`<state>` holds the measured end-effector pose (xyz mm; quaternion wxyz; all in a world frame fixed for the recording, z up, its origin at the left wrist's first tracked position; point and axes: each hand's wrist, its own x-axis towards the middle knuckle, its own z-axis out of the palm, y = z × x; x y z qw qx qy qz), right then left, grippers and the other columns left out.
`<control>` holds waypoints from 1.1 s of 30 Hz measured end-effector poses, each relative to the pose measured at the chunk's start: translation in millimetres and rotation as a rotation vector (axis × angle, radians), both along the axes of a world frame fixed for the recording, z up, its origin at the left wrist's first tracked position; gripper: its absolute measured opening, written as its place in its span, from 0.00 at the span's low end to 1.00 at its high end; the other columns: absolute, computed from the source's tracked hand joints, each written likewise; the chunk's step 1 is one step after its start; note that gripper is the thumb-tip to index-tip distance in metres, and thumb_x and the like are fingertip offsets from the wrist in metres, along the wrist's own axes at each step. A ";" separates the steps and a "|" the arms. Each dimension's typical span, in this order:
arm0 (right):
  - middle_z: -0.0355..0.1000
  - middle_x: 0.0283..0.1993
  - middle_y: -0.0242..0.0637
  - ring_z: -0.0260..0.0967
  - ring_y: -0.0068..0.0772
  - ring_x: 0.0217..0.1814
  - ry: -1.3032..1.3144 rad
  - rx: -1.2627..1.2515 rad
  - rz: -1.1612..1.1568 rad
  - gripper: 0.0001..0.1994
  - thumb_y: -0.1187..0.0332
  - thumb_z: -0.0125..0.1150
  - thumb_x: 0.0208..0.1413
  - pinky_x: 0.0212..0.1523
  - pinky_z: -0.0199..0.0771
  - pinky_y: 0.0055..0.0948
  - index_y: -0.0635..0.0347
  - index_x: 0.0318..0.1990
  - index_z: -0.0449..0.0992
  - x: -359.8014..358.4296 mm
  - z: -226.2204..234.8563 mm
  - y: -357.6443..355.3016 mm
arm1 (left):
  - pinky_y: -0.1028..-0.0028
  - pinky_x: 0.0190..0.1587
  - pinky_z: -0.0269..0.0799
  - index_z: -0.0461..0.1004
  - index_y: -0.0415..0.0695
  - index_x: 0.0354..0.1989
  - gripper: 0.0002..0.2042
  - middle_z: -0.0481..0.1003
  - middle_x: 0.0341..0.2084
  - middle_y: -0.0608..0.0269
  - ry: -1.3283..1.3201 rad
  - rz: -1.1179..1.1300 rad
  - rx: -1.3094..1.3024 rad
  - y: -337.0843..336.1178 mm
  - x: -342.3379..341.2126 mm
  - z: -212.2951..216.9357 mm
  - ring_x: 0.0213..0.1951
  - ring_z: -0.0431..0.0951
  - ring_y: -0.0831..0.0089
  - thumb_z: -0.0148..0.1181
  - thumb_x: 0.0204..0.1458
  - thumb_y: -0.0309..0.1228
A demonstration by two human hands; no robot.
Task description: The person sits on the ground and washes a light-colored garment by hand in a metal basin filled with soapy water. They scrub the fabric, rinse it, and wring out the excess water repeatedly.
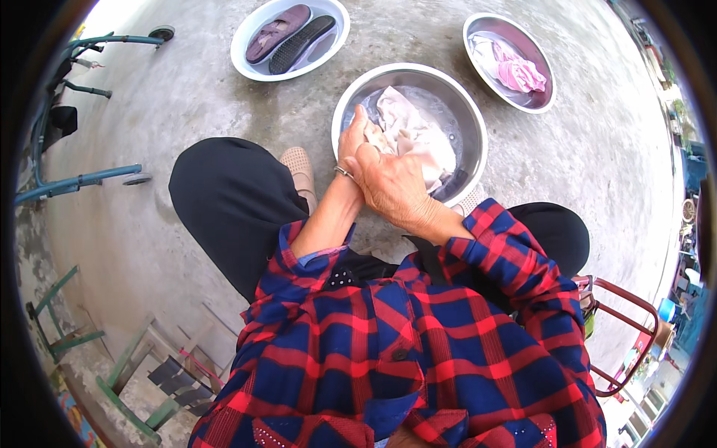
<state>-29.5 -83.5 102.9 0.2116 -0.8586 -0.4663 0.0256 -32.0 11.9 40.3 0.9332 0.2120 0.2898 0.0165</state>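
Observation:
A metal basin [478,160] with water in it stands on the floor between my feet. In it lies a wet, pale pinkish-white cloth [414,134], bunched up and partly spread toward the right wall. My left hand [354,142], with a bracelet at the wrist, is at the basin's left rim and grips a bunched end of the cloth. Close against it, my right hand [396,185] is closed on the same cloth at the near side, knuckles up. The fingertips of both hands are mostly hidden.
A white-rimmed basin [239,52] at the far left holds a pair of purple shoes [278,33], one sole up. Another metal basin [550,86] at the far right holds pink cloth [520,73] in water. Blue metal frame legs [89,179] stand left; a red metal frame [635,302] is at my right.

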 end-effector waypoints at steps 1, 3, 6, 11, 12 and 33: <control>0.68 0.18 0.45 0.70 0.39 0.20 -0.273 0.010 0.017 0.11 0.64 0.51 0.50 0.18 0.67 0.39 0.65 0.34 0.66 11.4 -11.2 3.1 | 0.78 0.28 0.66 0.65 0.50 0.19 0.16 0.66 0.14 0.71 -0.637 -0.152 -0.196 4.7 -1.6 -5.9 0.22 0.68 0.81 0.47 0.56 0.42; 0.66 0.14 0.47 0.68 0.49 0.18 0.026 0.000 -0.268 0.12 0.60 0.46 0.55 0.19 0.65 0.45 0.59 0.28 0.66 50.5 -18.3 1.0 | 0.76 0.37 0.70 0.71 0.45 0.33 0.12 0.74 0.28 0.67 0.048 0.122 -0.024 -29.9 2.8 17.6 0.32 0.73 0.77 0.47 0.57 0.40; 0.65 0.13 0.46 0.67 0.48 0.16 -0.116 -0.051 -0.170 0.12 0.61 0.47 0.54 0.18 0.65 0.43 0.59 0.27 0.66 29.3 -24.8 -1.9 | 0.76 0.32 0.69 0.68 0.47 0.25 0.13 0.69 0.20 0.68 -0.235 -0.023 -0.107 -13.5 2.1 -5.2 0.26 0.70 0.77 0.46 0.57 0.41; 0.66 0.16 0.46 0.67 0.44 0.15 -0.022 -0.065 -0.297 0.08 0.65 0.51 0.50 0.16 0.65 0.40 0.59 0.25 0.66 56.4 -29.6 5.1 | 0.76 0.32 0.69 0.71 0.45 0.30 0.15 0.71 0.24 0.68 0.059 0.123 0.048 -31.6 2.5 28.2 0.29 0.72 0.78 0.45 0.57 0.42; 0.67 0.17 0.46 0.67 0.44 0.15 0.019 -0.006 -0.345 0.09 0.64 0.50 0.51 0.15 0.65 0.40 0.58 0.25 0.66 60.6 -23.2 1.5 | 0.76 0.38 0.69 0.70 0.40 0.40 0.16 0.72 0.34 0.65 -0.084 0.128 0.010 -35.0 2.8 11.4 0.38 0.72 0.77 0.47 0.57 0.42; 0.71 0.22 0.37 0.68 0.31 0.23 0.925 0.551 -0.403 0.19 0.56 0.47 0.57 0.26 0.65 0.31 0.61 0.23 0.69 89.9 2.6 -26.8 | 0.78 0.26 0.64 0.57 0.51 0.15 0.19 0.58 0.14 0.74 -0.208 0.032 0.078 2.7 1.7 48.3 0.20 0.62 0.81 0.45 0.57 0.45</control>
